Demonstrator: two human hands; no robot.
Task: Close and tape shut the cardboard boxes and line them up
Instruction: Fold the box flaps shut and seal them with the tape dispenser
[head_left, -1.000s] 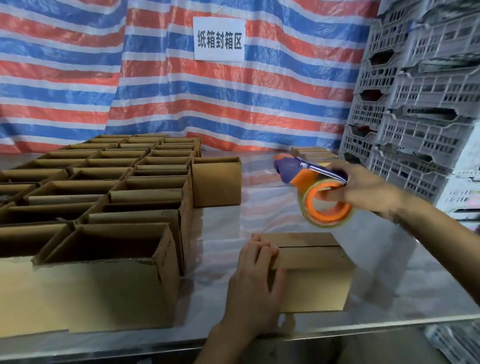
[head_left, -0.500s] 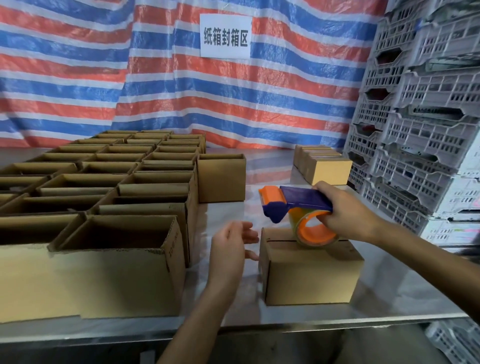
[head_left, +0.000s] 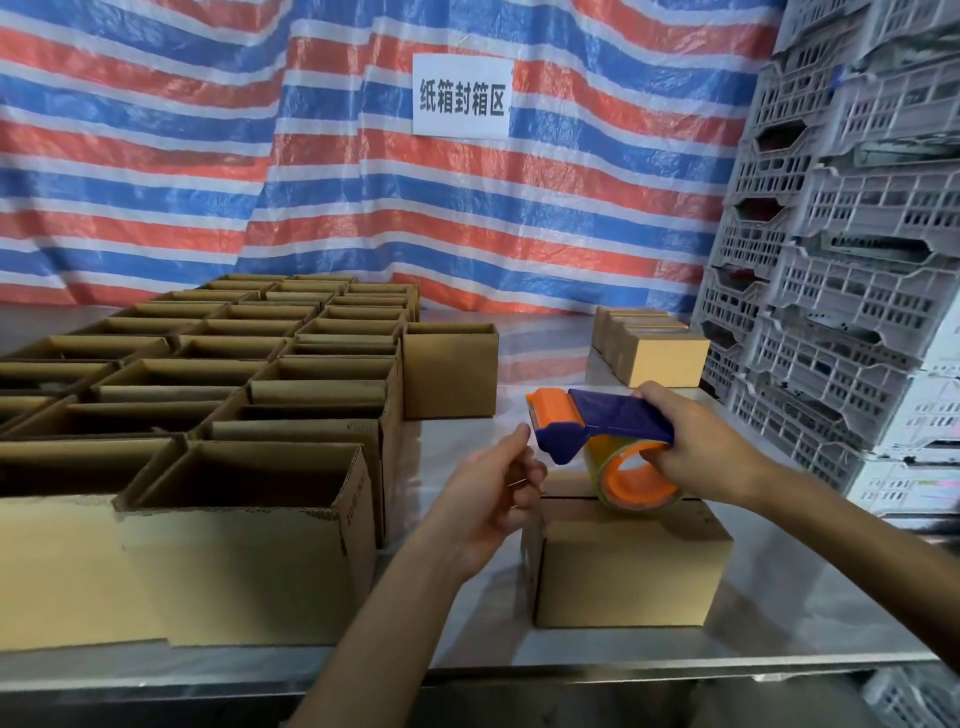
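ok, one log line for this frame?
phase: taping | right hand: grips tape dispenser over closed box | left hand: at dispenser front, tape pinch unclear | open boxes: left

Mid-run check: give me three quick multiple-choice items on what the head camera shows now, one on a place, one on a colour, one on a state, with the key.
1. Where does the row of closed boxes stand?
A. at the far right of the table, beside the grey crates
B. at the front left edge
C. on the floor

2. What colour is the body of the tape dispenser that the right hand grips?
A. green
B. dark blue
C. white

3. How are the top flaps of the box under the dispenser?
A. standing up
B. torn off
C. folded shut

Key:
1 A, the row sits right next to the crate stack at the far end.
2 B, the body is dark blue, with an orange roller and core.
3 C, its top lies flat with a seam across it.
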